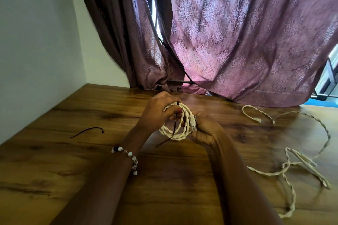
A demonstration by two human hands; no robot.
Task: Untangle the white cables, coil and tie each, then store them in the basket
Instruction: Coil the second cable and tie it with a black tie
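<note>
Centre of frame: I see my left hand [158, 110] and right hand [204, 128] gripping a coiled white cable [180, 128] with a black tie [174, 128].
Right: loose white cable [289, 171] on wooden table [73, 160].
Left: spare black tie [87, 131].
Top: purple curtain [237, 33].

I note one white twisted cable [176, 126] coiled, black tie [174, 124] across it, at centre. A second cable [292, 151] lies loose on the table at 3 o'clock.

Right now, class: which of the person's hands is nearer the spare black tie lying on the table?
Left. The left hand holds the coil just right of the spare black tie; the right hand sits farther right.
</note>
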